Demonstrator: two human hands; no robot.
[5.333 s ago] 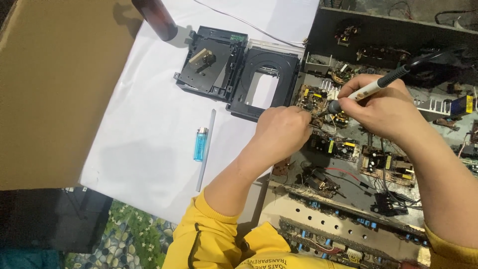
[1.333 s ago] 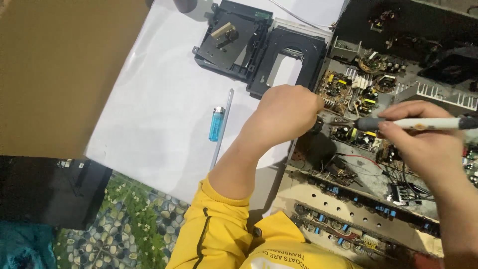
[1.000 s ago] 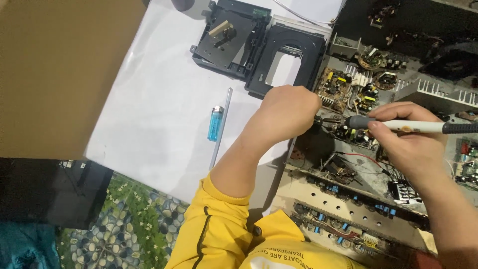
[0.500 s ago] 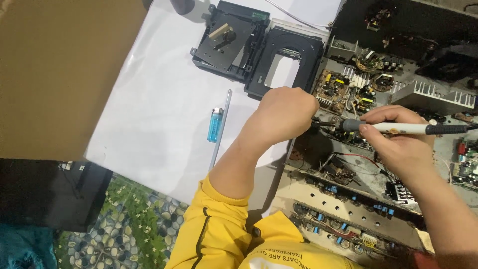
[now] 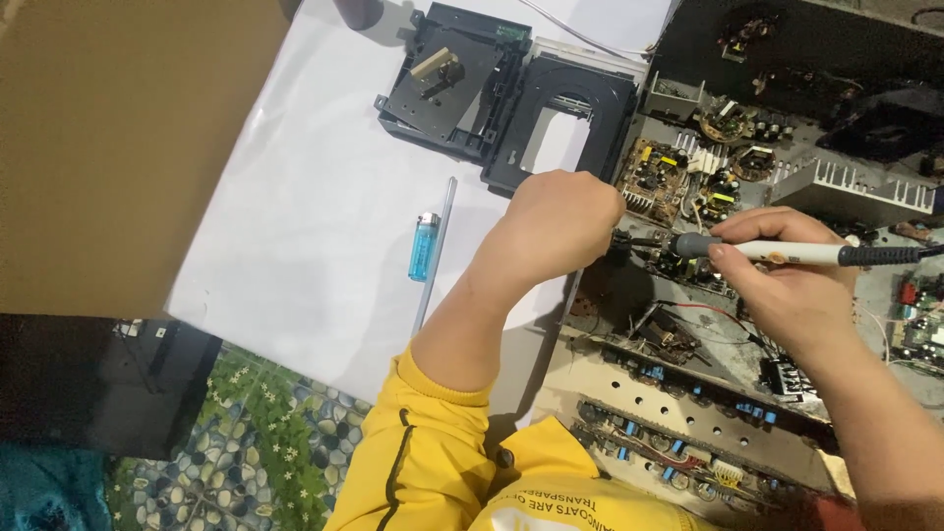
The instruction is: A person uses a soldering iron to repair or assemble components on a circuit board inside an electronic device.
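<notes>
My right hand (image 5: 787, 290), at the right of the frame, grips a soldering iron (image 5: 787, 253) like a pen, its long axis running almost level across the picture with the tip pointing left toward the centre. My left hand (image 5: 560, 221) is closed in a fist at mid-frame, just left of that tip; whether it pinches something I cannot tell. Both meet over the circuit board (image 5: 678, 182) inside the open metal chassis (image 5: 708, 393). At the left, on the white surface (image 5: 295, 197), lie a blue lighter (image 5: 424, 246) and a thin rod (image 5: 438, 246), with a black disc tray mechanism (image 5: 511, 93) above.
</notes>
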